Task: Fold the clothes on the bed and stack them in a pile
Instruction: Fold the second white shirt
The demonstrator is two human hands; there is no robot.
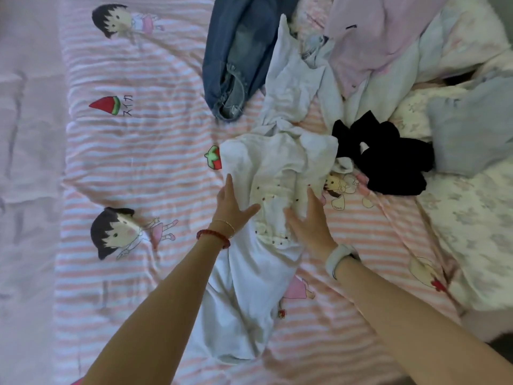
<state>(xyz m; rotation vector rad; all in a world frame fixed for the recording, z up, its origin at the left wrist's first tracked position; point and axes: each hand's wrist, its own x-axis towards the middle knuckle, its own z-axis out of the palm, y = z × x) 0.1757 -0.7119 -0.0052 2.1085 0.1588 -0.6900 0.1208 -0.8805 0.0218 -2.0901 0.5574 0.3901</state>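
A white garment (274, 173) with small red dots lies crumpled lengthwise in the middle of the bed. My left hand (231, 202) rests flat on its left side with fingers straight. My right hand (309, 219) presses flat on its right side, fingers spread. Beyond it lie blue jeans (236, 54), a pale white-blue garment (294, 79), a black garment (388, 159), a lilac garment (372, 31) and a grey-blue garment (474, 126), all unfolded.
The bed is covered by a pink-and-white striped quilt (133, 151) with cartoon prints. A cream floral blanket (466, 220) is bunched along the right side. The bed's left edge shows a pale sheet (27, 162).
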